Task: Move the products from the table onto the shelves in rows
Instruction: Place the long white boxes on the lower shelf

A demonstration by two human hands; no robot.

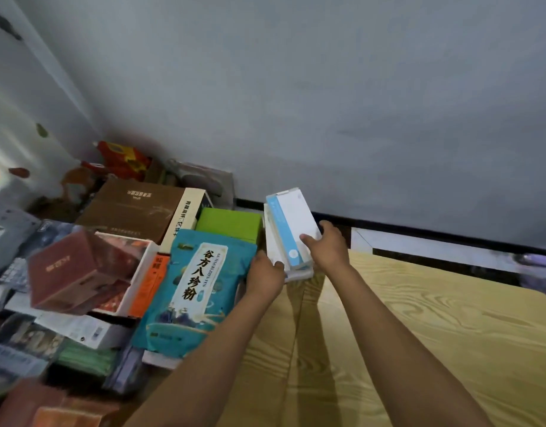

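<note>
Right hand (328, 246) gripping white-and-blue box (291, 231) from its right side, thumb on top; left hand (264, 277) curled on stack's near-left corner. Box topmost on white boxes (273, 245) at wooden table's (419, 318) far edge, just right of green box (228, 224) and teal pouch (194, 288).

We see a white-and-light-blue box (291, 229) beside a plain lime-green box (230, 224), a teal pouch (198, 288) with black characters on a pale label, a brown carton (133, 208), and pale wood-grain table (419, 334).
</note>
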